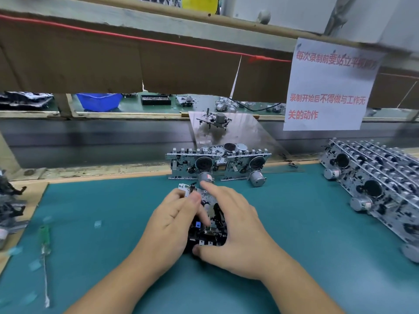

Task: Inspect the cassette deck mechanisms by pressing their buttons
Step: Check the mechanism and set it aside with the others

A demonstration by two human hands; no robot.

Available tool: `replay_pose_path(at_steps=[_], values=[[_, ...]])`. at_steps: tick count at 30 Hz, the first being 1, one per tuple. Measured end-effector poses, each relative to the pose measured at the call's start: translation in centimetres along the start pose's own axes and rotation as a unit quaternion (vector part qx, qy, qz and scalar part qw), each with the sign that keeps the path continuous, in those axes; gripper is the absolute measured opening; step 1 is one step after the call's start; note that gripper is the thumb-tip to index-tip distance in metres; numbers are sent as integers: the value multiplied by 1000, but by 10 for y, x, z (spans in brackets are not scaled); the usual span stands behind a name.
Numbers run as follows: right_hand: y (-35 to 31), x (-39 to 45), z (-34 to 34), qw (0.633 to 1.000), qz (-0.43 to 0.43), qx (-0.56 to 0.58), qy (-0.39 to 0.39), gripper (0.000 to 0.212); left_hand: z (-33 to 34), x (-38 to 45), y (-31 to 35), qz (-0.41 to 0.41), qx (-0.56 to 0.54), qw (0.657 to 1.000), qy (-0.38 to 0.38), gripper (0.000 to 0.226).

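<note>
A: Where's the unit?

B: I see the cassette deck mechanism [209,219] mid-mat on the green mat [306,234], between both hands.

A: Grips?

B: Left hand [172,220] curls round its left side, thumb on top. Right hand [235,225] clasps the right side, thumb under the near edge, forefinger stretched over the far end.

A: Surroundings?

B: Two mechanisms [217,163] standing behind; a stacked batch [374,184] at right; a screwdriver [44,241] at left.
</note>
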State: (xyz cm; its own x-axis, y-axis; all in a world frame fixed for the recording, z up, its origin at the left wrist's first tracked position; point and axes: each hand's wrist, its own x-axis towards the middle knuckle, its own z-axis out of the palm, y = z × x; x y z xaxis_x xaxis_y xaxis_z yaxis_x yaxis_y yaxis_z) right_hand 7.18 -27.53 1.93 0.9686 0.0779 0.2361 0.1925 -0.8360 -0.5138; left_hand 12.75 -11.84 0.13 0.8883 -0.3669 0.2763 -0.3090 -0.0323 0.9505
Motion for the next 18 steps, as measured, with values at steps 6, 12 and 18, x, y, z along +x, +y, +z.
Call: replay_pose_path(at_steps=[6,12,18], values=[[1,0,1,1000,2,-3,3,101,2,0,1,21,-40,999,-1,39],[0,1,0,1000,1,-1,3,96,2,1,-7,3,-80,996,27,52],[-2,1,0,1000,8,-14,11,96,1,4,-8,-8,-82,996,33,55]])
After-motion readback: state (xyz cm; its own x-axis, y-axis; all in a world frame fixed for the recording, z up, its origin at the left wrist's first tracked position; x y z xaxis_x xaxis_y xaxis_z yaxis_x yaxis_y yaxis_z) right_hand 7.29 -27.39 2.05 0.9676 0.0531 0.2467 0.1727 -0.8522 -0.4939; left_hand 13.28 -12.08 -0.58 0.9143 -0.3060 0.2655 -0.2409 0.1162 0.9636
